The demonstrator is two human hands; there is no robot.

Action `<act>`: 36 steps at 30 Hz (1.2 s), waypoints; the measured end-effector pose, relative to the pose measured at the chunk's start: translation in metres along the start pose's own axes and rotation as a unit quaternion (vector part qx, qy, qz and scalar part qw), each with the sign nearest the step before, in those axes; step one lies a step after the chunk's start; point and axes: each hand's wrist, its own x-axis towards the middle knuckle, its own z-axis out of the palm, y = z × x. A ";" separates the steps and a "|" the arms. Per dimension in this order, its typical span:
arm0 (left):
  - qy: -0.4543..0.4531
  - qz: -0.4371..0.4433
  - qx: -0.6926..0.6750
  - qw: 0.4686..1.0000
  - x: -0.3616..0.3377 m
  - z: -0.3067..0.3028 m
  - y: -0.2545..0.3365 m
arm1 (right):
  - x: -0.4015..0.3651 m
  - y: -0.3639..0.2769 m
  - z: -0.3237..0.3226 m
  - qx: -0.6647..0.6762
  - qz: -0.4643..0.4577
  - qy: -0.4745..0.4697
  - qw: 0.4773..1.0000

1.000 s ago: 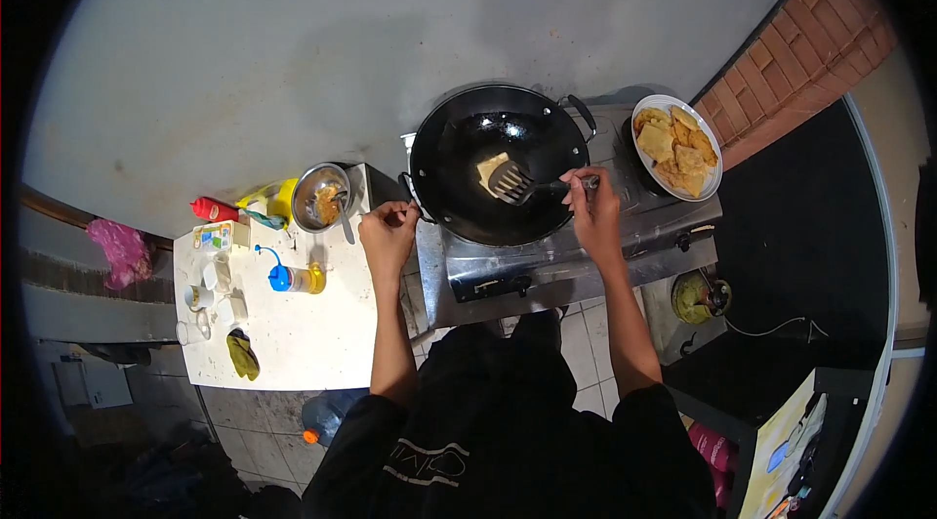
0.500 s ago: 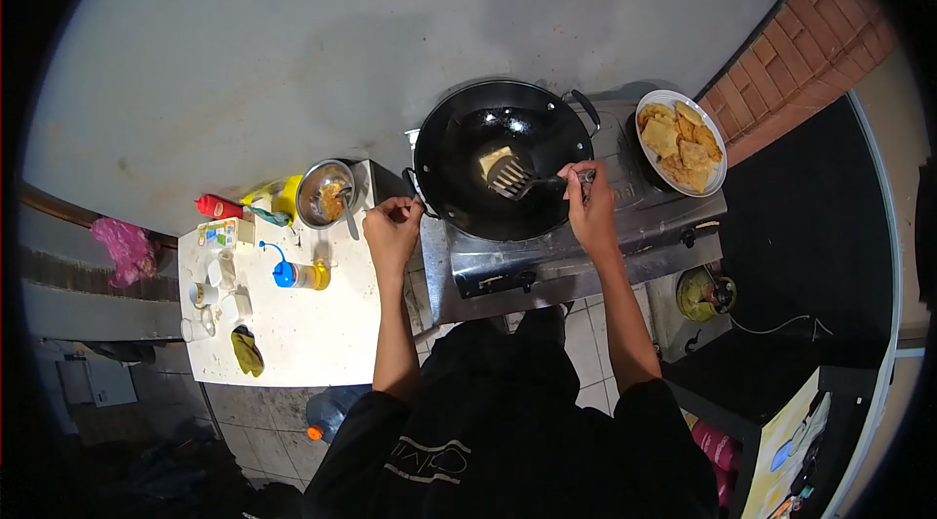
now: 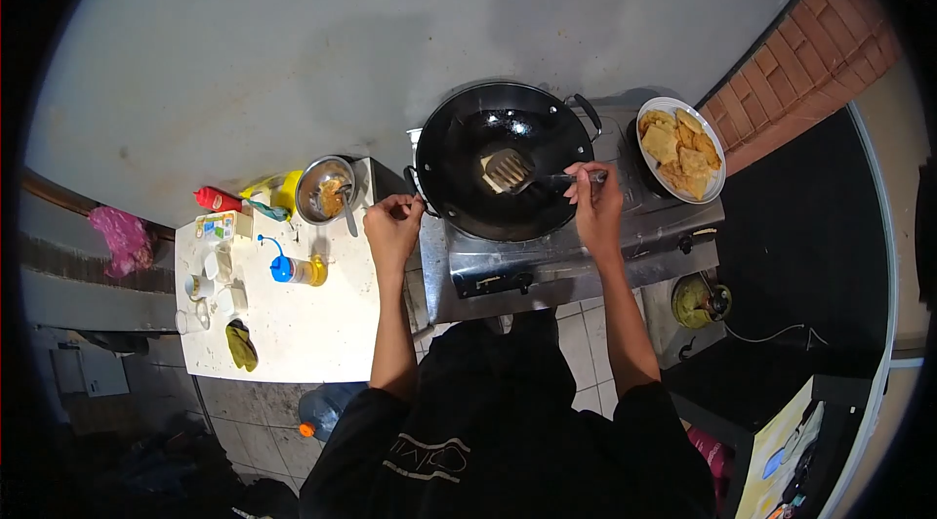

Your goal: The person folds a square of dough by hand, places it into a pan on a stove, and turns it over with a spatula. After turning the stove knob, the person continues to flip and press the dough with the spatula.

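Observation:
A black wok (image 3: 468, 202) sits on the stainless steel gas stove (image 3: 586, 270). My right hand (image 3: 597, 202) grips the handle of a slotted spatula (image 3: 509, 167), whose head lies in the wok. Partly under that head is a pale piece of food (image 3: 488, 181), mostly covered by the slots. My left hand (image 3: 393, 226) is closed in a pinch at the wok's left loop handle (image 3: 412, 182), keeping hold of its lower end. To the right of the wok stands a white plate (image 3: 720, 173) piled with golden fried pieces (image 3: 673, 150).
Left of the stove, a white table (image 3: 303, 333) holds a metal bowl (image 3: 310, 177) with a spoon in it, a blue-capped bottle (image 3: 298, 270), a red bottle (image 3: 217, 200) and several small containers. A brick ledge (image 3: 781, 60) rises at right; a water jug (image 3: 330, 410) lies below the table.
The spatula head has turned and slid further over the pale piece, covering more of it. My right hand has shifted slightly right; my left hand stays at the wok handle.

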 end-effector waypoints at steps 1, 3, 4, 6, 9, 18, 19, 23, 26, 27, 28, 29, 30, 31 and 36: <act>0.002 0.000 -0.001 1.000 0.000 0.000 0.000 | 0.002 -0.001 0.000 0.000 0.000 -0.001 1.000; 0.003 -0.001 0.000 1.000 0.000 0.000 0.001 | 0.005 -0.002 0.001 -0.017 0.006 -0.005 1.000; 0.005 -0.003 0.000 1.000 0.000 0.000 0.001 | 0.005 0.000 0.003 -0.017 0.008 -0.004 1.000; 0.002 0.001 0.002 1.000 0.000 0.002 -0.001 | 0.005 0.006 0.008 -0.052 0.015 -0.033 0.998; 0.001 0.005 0.003 1.000 0.000 0.001 -0.003 | 0.003 0.009 0.014 -0.047 0.001 -0.036 0.998; -0.002 -0.007 -0.008 1.000 -0.001 0.003 -0.004 | 0.002 0.017 0.012 -0.061 -0.007 -0.032 0.998; 0.001 -0.009 -0.012 1.000 -0.001 0.003 -0.004 | 0.001 0.016 0.011 -0.062 -0.009 -0.033 0.998; 0.000 -0.016 -0.008 1.000 -0.001 0.002 -0.002 | 0.002 0.017 0.011 -0.063 -0.015 -0.028 0.997; -0.003 -0.009 0.001 1.000 -0.001 0.001 -0.001 | 0.003 0.011 0.013 -0.060 -0.009 -0.029 0.998; -0.005 -0.007 0.004 1.000 -0.001 0.001 -0.002 | 0.003 0.009 0.014 -0.043 0.001 -0.030 0.999; -0.007 -0.006 0.007 1.000 0.000 0.001 -0.002 | 0.004 0.007 0.014 -0.026 0.011 -0.033 0.999; -0.007 -0.005 0.008 1.000 0.000 0.001 -0.002 | 0.005 0.005 0.014 -0.025 0.011 -0.033 0.999; -0.004 -0.006 0.002 1.000 0.000 0.001 -0.001 | 0.007 -0.001 0.013 -0.011 0.003 -0.022 1.000; -0.001 -0.007 -0.004 1.000 -0.001 0.001 -0.001 | 0.008 -0.004 0.013 0.004 -0.003 -0.010 1.000; 0.000 -0.004 -0.003 1.000 0.001 0.002 -0.003 | 0.009 -0.002 0.012 -0.011 0.008 -0.015 1.000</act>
